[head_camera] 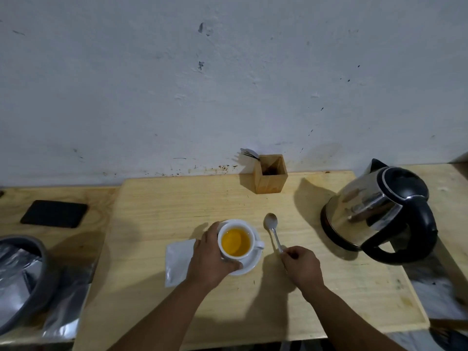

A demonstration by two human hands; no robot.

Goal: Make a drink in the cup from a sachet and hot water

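Right hand (pixel 301 267), fingers pinched on the handle end of a slim metal spoon (pixel 273 230) whose bowl lies on the wooden board (pixel 157 198), apparently parked clear of the drink. Left hand (pixel 211 257), fingers wrapped around the glossy white cup (pixel 236 240) on its saucer (pixel 249 266), probably steadying it; amber liquid fills it. A flat white sachet (pixel 177 262) lies left, partly under the wrist. Beyond: rounded steel kettle (pixel 377 211), square wooden holder (pixel 271 174).

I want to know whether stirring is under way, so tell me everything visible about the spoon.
The spoon is a small, shiny metal teaspoon lying right of the cup and saucer, outside the drink. Its oval bowl points toward the wall; something brownish shows on it. The right hand pinches the handle's near end. Whether it rests on the wooden board is unclear.
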